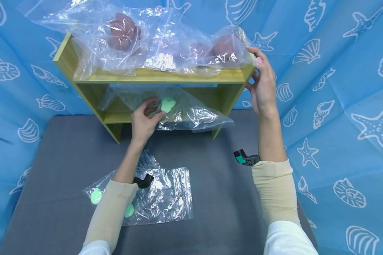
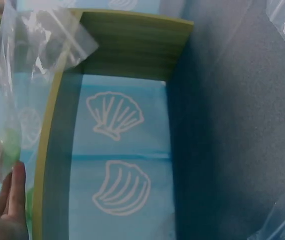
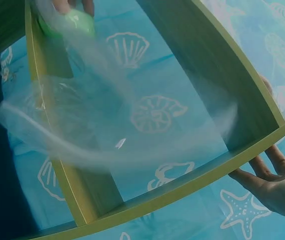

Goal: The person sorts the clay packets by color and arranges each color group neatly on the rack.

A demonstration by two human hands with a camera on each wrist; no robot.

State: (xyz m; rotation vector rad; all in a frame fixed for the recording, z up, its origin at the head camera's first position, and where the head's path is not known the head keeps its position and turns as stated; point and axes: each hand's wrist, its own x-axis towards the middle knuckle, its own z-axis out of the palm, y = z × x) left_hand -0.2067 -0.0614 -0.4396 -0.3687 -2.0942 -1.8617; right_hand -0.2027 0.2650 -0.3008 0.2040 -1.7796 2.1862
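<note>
My left hand (image 1: 144,118) pinches a clear plastic zip bag (image 1: 194,118) with light green pieces (image 1: 168,105) inside, at the shelf's lower compartment. The left wrist view shows the fingers (image 2: 16,192) against the bag beside a shelf board. At the right end of the wooden shelf (image 1: 153,76), my right hand (image 1: 264,83) holds the side panel near its top. Several fingers (image 3: 262,187) lie along the panel's outer face in the right wrist view. Clear bags with reddish-brown lumps (image 1: 123,32) lie on the upper level.
Another clear zip bag (image 1: 166,194) with green pieces (image 1: 96,196) lies on the grey tabletop (image 1: 223,202), partly under the left forearm. A blue curtain with white shell drawings (image 1: 338,106) hangs behind and at both sides.
</note>
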